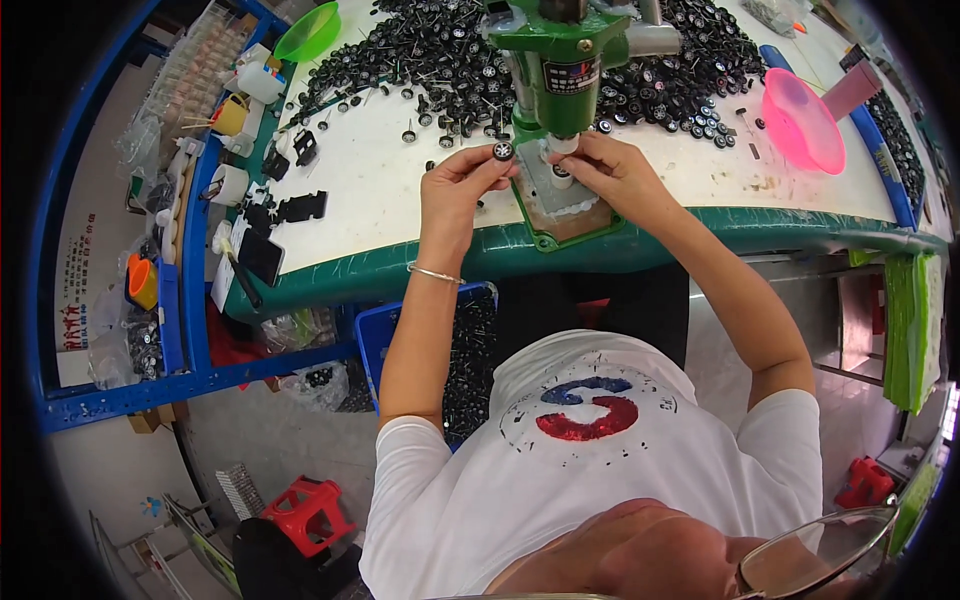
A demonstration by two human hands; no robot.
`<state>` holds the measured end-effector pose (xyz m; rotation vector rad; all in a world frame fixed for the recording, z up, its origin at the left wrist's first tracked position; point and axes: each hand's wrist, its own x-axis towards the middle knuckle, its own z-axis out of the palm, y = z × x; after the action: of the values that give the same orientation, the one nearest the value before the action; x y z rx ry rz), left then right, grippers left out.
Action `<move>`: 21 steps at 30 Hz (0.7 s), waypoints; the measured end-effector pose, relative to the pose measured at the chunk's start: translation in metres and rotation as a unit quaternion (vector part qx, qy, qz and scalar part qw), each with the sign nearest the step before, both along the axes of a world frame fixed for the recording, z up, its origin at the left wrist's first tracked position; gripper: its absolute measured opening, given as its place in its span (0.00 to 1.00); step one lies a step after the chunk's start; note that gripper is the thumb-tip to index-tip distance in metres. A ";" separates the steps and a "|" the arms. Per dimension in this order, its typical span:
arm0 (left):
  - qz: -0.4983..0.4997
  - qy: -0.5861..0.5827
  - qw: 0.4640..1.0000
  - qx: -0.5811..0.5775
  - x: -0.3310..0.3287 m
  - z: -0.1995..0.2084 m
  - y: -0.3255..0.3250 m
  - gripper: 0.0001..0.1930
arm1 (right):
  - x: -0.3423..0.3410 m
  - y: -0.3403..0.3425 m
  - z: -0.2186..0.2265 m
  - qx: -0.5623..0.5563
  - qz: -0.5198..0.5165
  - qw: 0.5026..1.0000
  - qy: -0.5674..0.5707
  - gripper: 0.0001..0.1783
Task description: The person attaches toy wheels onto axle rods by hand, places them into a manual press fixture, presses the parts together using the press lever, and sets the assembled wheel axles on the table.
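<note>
while the left hand [458, 188] pinches a wheel [503, 151] at nine o'clock of the press [570, 97], the right hand [622, 178] bends in at four o'clock; its grip i cannot tell. beyond, more wheels [425, 50] lie heaped from ten to two.
</note>
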<state>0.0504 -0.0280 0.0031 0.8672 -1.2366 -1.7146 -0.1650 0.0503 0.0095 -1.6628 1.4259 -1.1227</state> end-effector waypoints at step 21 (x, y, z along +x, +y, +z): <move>0.004 0.104 0.994 -0.037 -0.047 -0.006 0.026 0.05 | -0.055 -0.062 0.163 -0.106 -0.047 0.928 -0.354 0.17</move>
<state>0.0032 -0.0017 -0.0032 0.6310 -1.1466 -1.6945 -0.2203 -0.0117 0.1729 -1.1263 0.9384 -1.7535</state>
